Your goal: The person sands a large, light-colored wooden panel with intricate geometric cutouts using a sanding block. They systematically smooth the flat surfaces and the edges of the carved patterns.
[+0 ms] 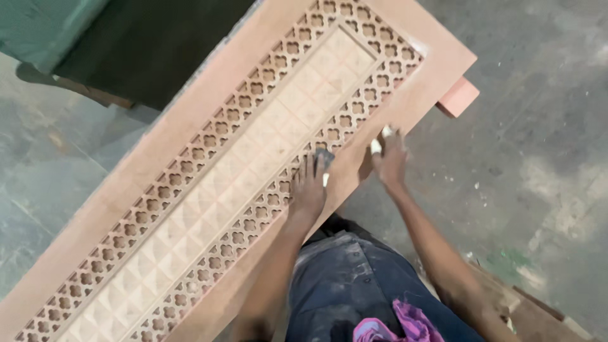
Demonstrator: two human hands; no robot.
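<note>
A long carved wooden panel [190, 120] lies diagonally across the view, with a lattice border of cut-out flower shapes and a middle strip of raised squares. My left hand [310, 183] presses flat on a small dark piece of sandpaper [324, 156] against the lattice band near the panel's near edge. My right hand [389, 158] rests on the plain outer frame of the panel at its edge, fingers spread, with a whitish wrap on one or two fingertips. It holds nothing that I can see.
A wooden block [457, 96] sticks out from under the panel's far right corner. A dark green surface [145, 44] lies at the top left. The grey dusty concrete floor [538, 145] spreads to the right. Wood scraps [525, 304] lie at the lower right.
</note>
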